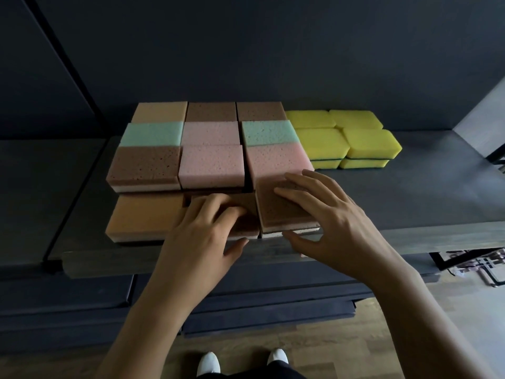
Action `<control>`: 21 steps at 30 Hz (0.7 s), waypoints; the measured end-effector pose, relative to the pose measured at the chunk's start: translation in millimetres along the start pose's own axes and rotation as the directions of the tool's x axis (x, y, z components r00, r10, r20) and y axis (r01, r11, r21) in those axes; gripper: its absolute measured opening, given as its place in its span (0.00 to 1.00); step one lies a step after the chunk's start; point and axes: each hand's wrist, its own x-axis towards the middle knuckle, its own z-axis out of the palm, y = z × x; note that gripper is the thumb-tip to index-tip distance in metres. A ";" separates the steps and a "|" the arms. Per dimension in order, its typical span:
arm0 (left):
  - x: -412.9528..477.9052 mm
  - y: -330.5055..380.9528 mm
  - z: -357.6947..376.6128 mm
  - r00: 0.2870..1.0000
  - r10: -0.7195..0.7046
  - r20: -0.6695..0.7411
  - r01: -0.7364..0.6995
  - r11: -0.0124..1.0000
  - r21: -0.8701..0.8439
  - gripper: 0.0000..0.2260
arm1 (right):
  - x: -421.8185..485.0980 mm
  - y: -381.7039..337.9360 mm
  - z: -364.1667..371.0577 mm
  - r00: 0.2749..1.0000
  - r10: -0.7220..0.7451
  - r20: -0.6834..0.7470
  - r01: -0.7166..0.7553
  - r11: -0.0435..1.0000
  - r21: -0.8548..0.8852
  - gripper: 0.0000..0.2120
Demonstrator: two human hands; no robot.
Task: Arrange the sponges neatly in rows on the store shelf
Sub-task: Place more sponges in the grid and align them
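The brown sponge [284, 212] at the front right corner of the block sits on the shelf [410, 192], close to its front edge and slightly skewed against its neighbours. The right hand [328, 220] lies over it with fingers spread apart and flat on top, the thumb down at its front face. Just beside it on the left, another brown sponge [247, 214] is mostly hidden by the left hand [202, 236], whose fingers rest on it loosely bent and close together, the thumb sticking out in front. Left of that lies an orange sponge [142, 217]. Behind these stand higher stacks in three columns: brown, pink sponges [211, 165], green sponges [153, 134], then orange and brown at the back. To the right, touching the block, are yellow sponges [341, 138] in stacked pairs. Below the shelf, white shoes [209, 362] stand on a wooden floor [273, 340].
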 end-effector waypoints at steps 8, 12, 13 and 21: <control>3.5 -4.8 6.6 1.000 -0.017 0.017 0.016 0.999 0.041 0.17 | 2.2 -2.6 9.2 0.999 0.011 -0.045 -0.011 1.000 -0.005 0.33; 3.7 -7.2 6.6 0.999 -0.036 0.016 0.036 0.999 0.039 0.17 | 3.9 -5.6 11.7 0.999 0.014 -0.052 -0.014 1.000 -0.001 0.33; 3.8 -7.9 6.4 0.999 -0.040 0.016 0.040 0.998 0.038 0.16 | 4.6 -6.2 12.0 0.998 0.015 -0.055 -0.015 1.000 -0.001 0.33; 5.5 -12.5 5.1 0.998 -0.057 0.034 0.055 0.998 0.040 0.17 | 9.7 -10.3 15.0 0.998 0.014 -0.057 -0.014 1.000 -0.004 0.33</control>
